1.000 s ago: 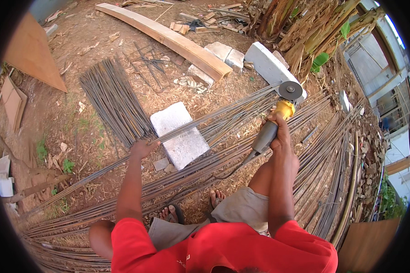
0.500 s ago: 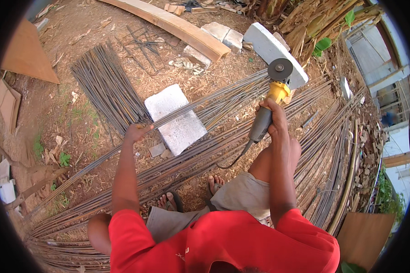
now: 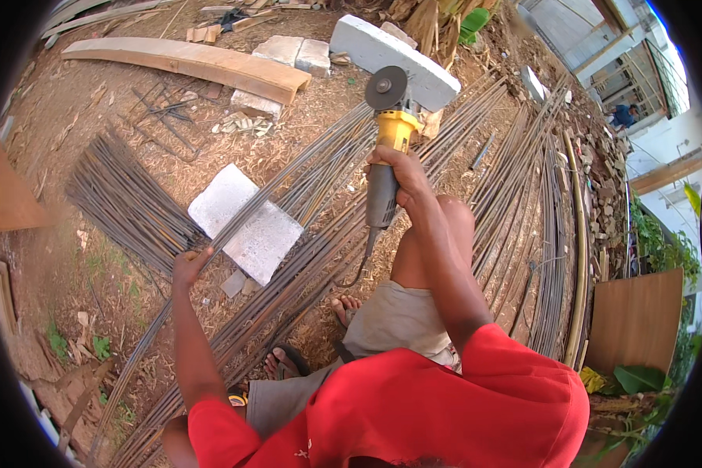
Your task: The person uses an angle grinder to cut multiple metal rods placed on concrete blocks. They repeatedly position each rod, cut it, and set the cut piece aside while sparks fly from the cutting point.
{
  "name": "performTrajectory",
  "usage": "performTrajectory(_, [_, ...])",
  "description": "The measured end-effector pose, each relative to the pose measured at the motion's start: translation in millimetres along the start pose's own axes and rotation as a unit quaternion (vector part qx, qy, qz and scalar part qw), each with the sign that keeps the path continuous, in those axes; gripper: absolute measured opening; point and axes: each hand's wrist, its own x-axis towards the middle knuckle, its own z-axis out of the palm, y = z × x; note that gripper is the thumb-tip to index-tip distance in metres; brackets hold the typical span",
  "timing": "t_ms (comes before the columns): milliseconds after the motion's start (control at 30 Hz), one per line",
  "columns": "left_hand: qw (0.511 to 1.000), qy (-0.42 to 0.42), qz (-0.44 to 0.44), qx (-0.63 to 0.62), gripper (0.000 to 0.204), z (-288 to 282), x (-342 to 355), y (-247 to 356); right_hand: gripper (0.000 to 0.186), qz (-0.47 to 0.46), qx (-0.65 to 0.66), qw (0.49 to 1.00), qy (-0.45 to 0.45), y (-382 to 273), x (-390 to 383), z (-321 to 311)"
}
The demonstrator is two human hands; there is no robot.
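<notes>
My left hand [image 3: 191,267] grips a bundle of long, thin steel rods [image 3: 268,182] that lies across a pale concrete block [image 3: 273,242]. In my right hand [image 3: 399,173] is a yellow and grey angle grinder [image 3: 382,195], held by its body with the dark disc [image 3: 388,87] pointing away from me and its cord hanging down. A dense pile of cut rods [image 3: 132,203] lies left of the block. More long rods [image 3: 491,226] run along the ground under the grinder and to its right.
A timber plank [image 3: 183,61], a white concrete slab [image 3: 394,62] and broken blocks [image 3: 277,50] lie at the back. A brown board [image 3: 636,316] stands at lower right. A person in blue [image 3: 622,115] is by the pale structure [image 3: 600,47]. Plywood [image 3: 12,203] is at left.
The view has turned, so most of the ground appears shifted left. The grinder has moved a little left against the white slab. My left hand stays on the rods.
</notes>
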Motion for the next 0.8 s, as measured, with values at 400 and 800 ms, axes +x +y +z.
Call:
performTrajectory(400, [0.999,-0.028,-0.006,0.036,0.066,7,7,-1,0.03,-0.005,0.031,0.999,0.007,2,-3,8])
performTrajectory(800, [0.989,-0.029,-0.011,0.146,0.063,11,-2,12,0.047,-0.029,-0.023,0.999,0.009,12,4,8])
